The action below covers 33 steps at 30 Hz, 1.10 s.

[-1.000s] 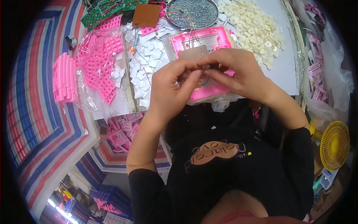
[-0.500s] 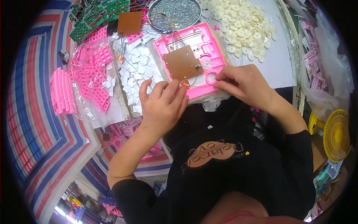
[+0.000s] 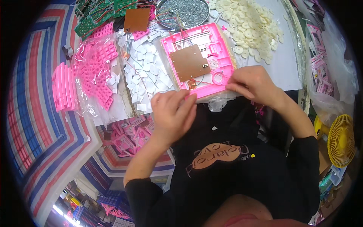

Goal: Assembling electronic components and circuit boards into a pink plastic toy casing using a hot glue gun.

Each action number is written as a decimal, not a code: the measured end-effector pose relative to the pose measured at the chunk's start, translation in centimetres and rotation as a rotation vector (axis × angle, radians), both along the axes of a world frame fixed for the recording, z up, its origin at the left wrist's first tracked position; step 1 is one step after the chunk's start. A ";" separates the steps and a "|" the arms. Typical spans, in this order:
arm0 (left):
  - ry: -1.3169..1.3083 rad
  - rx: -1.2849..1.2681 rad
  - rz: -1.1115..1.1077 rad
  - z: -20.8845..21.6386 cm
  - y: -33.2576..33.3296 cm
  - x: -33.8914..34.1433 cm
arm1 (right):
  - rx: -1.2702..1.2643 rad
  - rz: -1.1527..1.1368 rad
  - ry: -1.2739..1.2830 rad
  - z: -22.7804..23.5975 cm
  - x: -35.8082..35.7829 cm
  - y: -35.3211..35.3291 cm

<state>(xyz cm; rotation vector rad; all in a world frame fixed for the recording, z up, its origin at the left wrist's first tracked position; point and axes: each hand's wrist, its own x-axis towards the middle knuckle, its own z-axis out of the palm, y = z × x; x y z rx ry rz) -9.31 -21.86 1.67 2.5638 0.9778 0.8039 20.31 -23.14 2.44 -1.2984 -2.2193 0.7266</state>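
Note:
A pink plastic housing (image 3: 210,91) lies open in front of me, with a brown circuit board (image 3: 188,62) inside and thin wires running from it. A coppery disc (image 3: 192,84) sits in its near left corner. Near its right side is a pink round ring (image 3: 217,78). My left hand (image 3: 172,113) is closed at the near left corner, thumb and forefinger on the housing's edge just below the disc. At the near right corner, my right hand (image 3: 254,86) has thumb and fingers closed on the rim, beside the ring.
White square pieces (image 3: 148,68) lie left of the housing, with pink keypads (image 3: 94,72) beyond them. At the back stand green circuit boards (image 3: 102,15) and a round tray of screws (image 3: 208,17). Cream plastic discs (image 3: 253,30) are heaped at right. A yellow fan (image 3: 341,140) is far right.
My left fingers have drawn back from the coppery disc to the housing's near edge. My right fingers have left the pink ring for the near right rim. The view has shifted slightly.

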 end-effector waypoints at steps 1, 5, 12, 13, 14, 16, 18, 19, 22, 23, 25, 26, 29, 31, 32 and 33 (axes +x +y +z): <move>0.005 -0.002 0.008 -0.3 -0.3 0.3 | 0.084 0.082 -0.031 0.0 0.1 0.3; 0.009 -0.041 0.026 -1.5 -0.3 0.2 | 0.224 0.216 -0.042 -0.3 0.6 0.9; 0.123 -0.031 0.052 -0.9 0.0 0.3 | 0.165 0.154 0.063 -1.4 1.3 0.6; 0.131 -0.031 0.057 -0.9 0.0 0.3 | 0.159 0.160 0.062 -1.4 1.4 0.6; 0.139 -0.031 0.060 -0.9 0.0 0.4 | 0.152 0.165 0.059 -1.3 1.5 0.5; 0.147 -0.039 0.070 -1.0 -0.2 0.3 | 0.188 0.171 0.042 -1.0 1.5 0.6; 0.143 -0.051 0.077 -0.9 -0.2 0.4 | 0.207 0.170 0.047 -0.8 1.6 0.7; 0.140 -0.047 0.081 -0.9 -0.3 0.5 | 0.207 0.169 0.063 -0.8 1.5 0.7; 0.114 -0.031 0.055 -0.8 -0.7 0.7 | 0.245 0.189 0.040 -0.8 1.5 0.8; 0.096 -0.030 0.021 -0.5 -1.0 0.8 | 0.263 0.199 0.021 -0.7 1.5 0.7; 0.082 0.010 -0.036 -0.4 -1.7 2.0 | 0.272 0.191 0.028 -1.6 1.9 0.5; 0.076 0.001 -0.052 -0.3 -2.0 3.1 | 0.278 0.189 0.025 -2.0 2.1 0.4; 0.077 -0.033 -0.100 -0.5 -2.0 5.4 | 0.309 0.138 0.065 -2.8 1.9 -0.2; 0.110 0.014 -0.118 -0.3 -1.7 5.9 | 0.337 0.098 0.033 -2.5 1.6 -0.6; 0.130 0.037 -0.127 -0.3 -1.4 5.9 | 0.350 0.077 0.020 -2.5 1.4 -0.9; 0.135 0.063 -0.139 -0.6 -1.4 5.9 | 0.366 0.060 -0.037 -2.2 1.5 -1.6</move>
